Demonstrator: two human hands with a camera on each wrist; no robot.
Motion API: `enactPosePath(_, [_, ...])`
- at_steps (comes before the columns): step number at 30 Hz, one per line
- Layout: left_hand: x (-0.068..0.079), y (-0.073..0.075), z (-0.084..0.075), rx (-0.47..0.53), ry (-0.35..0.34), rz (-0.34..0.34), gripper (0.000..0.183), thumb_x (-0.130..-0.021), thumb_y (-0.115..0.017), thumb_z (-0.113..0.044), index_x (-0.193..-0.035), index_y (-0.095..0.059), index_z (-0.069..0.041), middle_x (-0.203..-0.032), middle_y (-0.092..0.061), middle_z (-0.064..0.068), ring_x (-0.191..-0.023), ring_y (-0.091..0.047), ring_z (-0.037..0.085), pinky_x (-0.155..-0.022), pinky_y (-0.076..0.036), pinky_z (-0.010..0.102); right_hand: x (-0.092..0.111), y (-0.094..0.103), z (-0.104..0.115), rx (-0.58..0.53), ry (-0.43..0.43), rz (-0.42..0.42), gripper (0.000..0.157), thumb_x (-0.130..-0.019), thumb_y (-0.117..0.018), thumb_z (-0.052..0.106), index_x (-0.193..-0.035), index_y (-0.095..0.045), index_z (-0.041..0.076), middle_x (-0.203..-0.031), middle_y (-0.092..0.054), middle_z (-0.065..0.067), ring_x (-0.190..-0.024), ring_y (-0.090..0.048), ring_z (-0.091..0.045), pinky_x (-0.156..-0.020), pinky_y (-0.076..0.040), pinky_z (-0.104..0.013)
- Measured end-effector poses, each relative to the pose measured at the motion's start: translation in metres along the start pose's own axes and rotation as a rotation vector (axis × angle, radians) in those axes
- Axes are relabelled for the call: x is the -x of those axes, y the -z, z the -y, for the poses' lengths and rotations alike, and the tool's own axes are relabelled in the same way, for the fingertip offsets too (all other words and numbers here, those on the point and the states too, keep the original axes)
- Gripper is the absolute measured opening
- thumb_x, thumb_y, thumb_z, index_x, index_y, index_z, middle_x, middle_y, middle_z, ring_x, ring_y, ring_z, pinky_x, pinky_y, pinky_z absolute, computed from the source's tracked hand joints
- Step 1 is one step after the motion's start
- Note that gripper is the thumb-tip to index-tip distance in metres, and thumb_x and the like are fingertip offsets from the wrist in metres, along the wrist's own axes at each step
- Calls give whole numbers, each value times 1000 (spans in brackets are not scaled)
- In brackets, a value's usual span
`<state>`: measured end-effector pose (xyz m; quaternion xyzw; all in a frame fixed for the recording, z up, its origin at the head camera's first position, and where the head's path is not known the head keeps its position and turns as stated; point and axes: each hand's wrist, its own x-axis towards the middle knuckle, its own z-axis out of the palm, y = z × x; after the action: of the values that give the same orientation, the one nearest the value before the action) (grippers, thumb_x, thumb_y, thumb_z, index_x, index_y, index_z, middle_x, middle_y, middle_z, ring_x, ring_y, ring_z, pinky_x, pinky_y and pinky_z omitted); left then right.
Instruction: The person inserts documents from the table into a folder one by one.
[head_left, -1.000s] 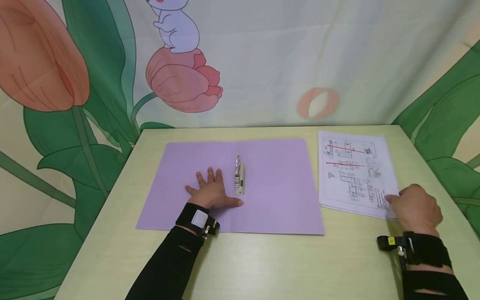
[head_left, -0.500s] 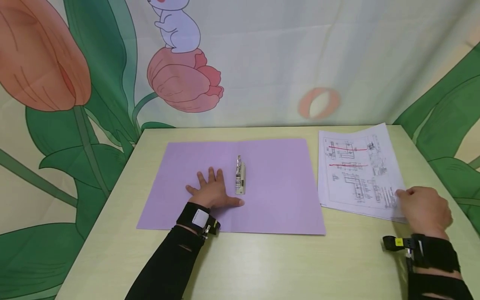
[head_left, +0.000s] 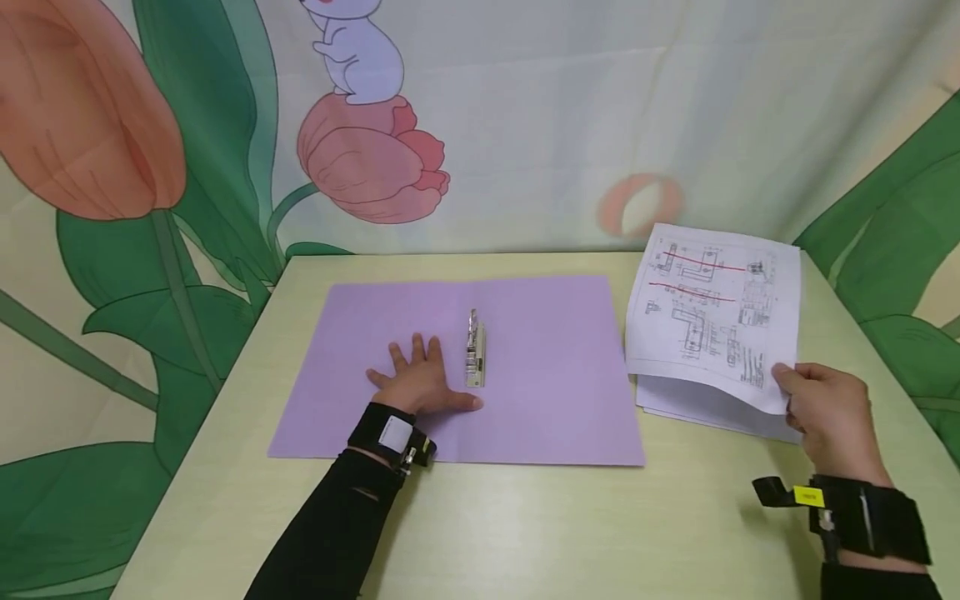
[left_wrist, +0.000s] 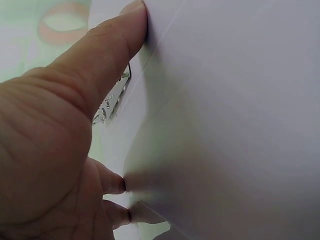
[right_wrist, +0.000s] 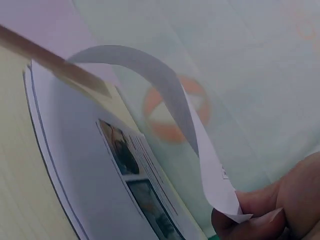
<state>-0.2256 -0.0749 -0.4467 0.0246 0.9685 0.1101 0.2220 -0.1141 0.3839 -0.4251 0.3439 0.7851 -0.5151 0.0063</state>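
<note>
A purple folder (head_left: 555,375) lies spread flat on the table, with a metal lever clip (head_left: 476,350) at its fold. My left hand (head_left: 416,387) rests on the folder's left half, fingers spread and thumb reaching toward the fold below the clip. At the right, my right hand (head_left: 828,408) pinches the near right corner of a sheet of paper (head_left: 697,308) printed with line drawings and two red strokes. That sheet is raised and curved above a stack of papers (head_left: 690,402). In the right wrist view, the stack's uncovered page (right_wrist: 85,140) shows dark pictures.
A pale wooden table (head_left: 570,533) carries everything. Behind it hangs a curtain (head_left: 540,125) printed with tulips and a white animal. Dark straps with small cameras sit on both wrists, the right camera (head_left: 780,493) jutting out left over the table.
The top sheet has been lifted off the stack at its corner and shifted up and slightly left, exposing papers beneath. My right hand rose with it; the left hand stays on the folder.
</note>
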Motion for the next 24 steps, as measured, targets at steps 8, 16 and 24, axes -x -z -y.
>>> enactPosePath(8, [-1,-1,1,5,-3,-9,136,-60,-71,-78,-156,-2,-9,-161,6,19,-140,13,49,-98,-1,84,19,-37,11,-128,106,159,49,-98,-53,35,-126,-45,-4,-95,-53,0,-68,-52,-12,-51,-41,-29])
enactPosePath(16, [0,-1,-2,10,4,-12,137,-59,-72,-77,-156,-3,-10,-161,5,18,-141,13,49,-99,-1,83,37,-63,22,-229,216,254,48,-96,-58,33,-119,-46,-8,-85,-60,5,-64,-55,-11,-47,-43,-25])
enactPosePath(24, [0,-6,-1,9,-23,-69,138,-57,-72,-78,-155,-6,-5,-161,2,22,-142,11,45,-104,2,79,49,-98,23,-19,288,294,39,-98,-57,27,-115,-54,-8,-82,-58,-5,-55,-45,-13,-44,-38,-28])
